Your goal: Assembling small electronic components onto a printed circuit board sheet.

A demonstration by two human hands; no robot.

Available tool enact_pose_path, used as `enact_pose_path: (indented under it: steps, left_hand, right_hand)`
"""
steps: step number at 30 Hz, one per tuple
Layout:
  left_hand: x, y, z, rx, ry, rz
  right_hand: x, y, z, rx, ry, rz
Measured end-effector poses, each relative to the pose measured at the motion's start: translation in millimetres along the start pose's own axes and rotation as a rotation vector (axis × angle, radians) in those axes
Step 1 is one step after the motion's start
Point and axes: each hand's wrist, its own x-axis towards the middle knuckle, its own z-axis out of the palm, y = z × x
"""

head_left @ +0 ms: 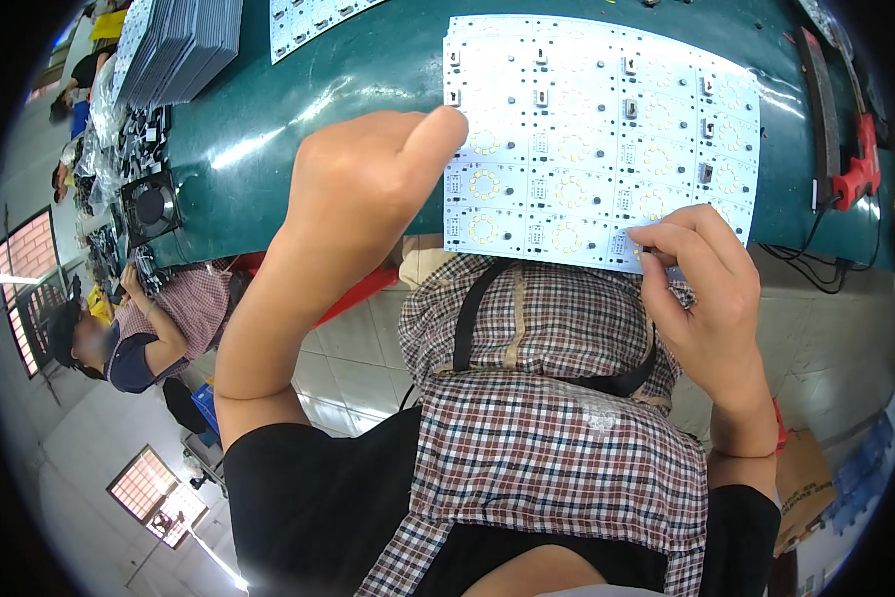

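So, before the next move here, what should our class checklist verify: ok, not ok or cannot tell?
1. Circuit board fully on the green table: not ok, near edge seems to overhang.
2. Switch-like part in every board section: not ok, lower-left sections lack one.
3. Left hand at the board's left edge: ok.
4. Right hand gripping a part: cannot tell, fingertips unclear.
5. Red-handled tool clear of the board: ok.

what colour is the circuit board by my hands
The circuit board is white, clearest in the head view.
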Motion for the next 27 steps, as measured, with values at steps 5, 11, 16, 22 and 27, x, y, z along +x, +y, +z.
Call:
enact_pose_path:
  steps: [5, 11, 16, 22, 27]
  left_hand:
    - [1.4, -3.4, 5.7, -0.045, 0.065, 0.003]
    - [-3.7, -10.4, 4.4, -0.231, 0.041, -0.064]
    - [-1.5, -10.9, 12.2, -0.347, 0.127, -0.104]
    - [-0.4, -13.1, 10.8, -0.347, 0.152, -0.064]
    - [19.2, -27.3, 2.0, -0.417, 0.084, -0.055]
  right_hand:
    - [1.2, -3.3, -3.6, 0.018, -0.003, 0.042]
    - [3.1, -2.4, -12.3, 0.380, 0.055, 0.291]
    - [4.2, 1.7, -23.2, 0.754, 0.088, 0.495]
    - [5.9, 5.7, -30.8, 0.713, 0.113, 0.485]
    - [14.4, 3.4, -34.4, 0.577, 0.141, 0.431]
